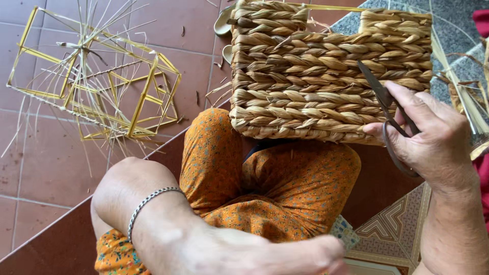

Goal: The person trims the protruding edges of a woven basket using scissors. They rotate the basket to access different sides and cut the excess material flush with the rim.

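A rectangular basket (316, 71) woven from thick tan twisted fibre lies against my orange-clad knee (265, 178). My right hand (433, 137) grips dark metal scissors (387, 104), blades closed and lying flat on the basket's side, pointing up and left. My left hand (244, 249) is low at the bottom of the view, close to the camera, its fingers out of sight. A silver chain bracelet (147, 201) circles the left wrist. I cannot see anything in that hand.
Yellow wire basket frames (102, 81) with loose straw strands lie on the red floor tiles (30, 168) at the left. More fibre strands and a woven piece (468, 97) are at the right edge. A patterned tile (392, 229) shows at bottom right.
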A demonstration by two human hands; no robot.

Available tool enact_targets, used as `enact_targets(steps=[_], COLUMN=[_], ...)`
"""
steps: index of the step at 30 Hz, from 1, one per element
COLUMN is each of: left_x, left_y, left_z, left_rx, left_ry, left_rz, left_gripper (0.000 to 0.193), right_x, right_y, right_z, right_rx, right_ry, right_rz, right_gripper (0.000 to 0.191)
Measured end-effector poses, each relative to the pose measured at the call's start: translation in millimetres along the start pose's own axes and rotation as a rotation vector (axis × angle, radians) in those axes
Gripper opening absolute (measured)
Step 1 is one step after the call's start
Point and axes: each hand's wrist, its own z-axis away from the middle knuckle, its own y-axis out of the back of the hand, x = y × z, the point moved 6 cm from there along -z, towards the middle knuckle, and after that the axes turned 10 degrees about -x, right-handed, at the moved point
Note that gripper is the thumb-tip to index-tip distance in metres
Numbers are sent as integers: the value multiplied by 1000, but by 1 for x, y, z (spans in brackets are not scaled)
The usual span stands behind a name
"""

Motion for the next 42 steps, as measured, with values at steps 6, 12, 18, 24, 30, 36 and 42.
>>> enact_targets(steps=[6,12,18,24,30,36,42], left_x=[-91,-229,-261,-253,-253,-253,-246], left_y=[104,123,118,123,124,124,131], left_z=[31,29,34,41,34,38,62], left_rx=[466,476,484,551,508,590,632], left_ry=[343,728,664,494,534,460,538], left_rz=[-615,-732,-508,-558,-593,-548,-276], left_gripper=[38,24,5,11,12,10,5], right_x=[-18,-32,-40,-58,-65,-60,-51], right_y=[-1,-15,-26,-34,-40,-46,-34], right_z=[-27,-56,-71,-92,-99,-99,-89], right_rx=[-68,-134,-152,-128,-170,-194,-155], right_ry=[43,81,126,184,194,242,192], right_rz=[148,235,257,289,349,407,260], right_gripper=[70,74,72,73,72,66,70])
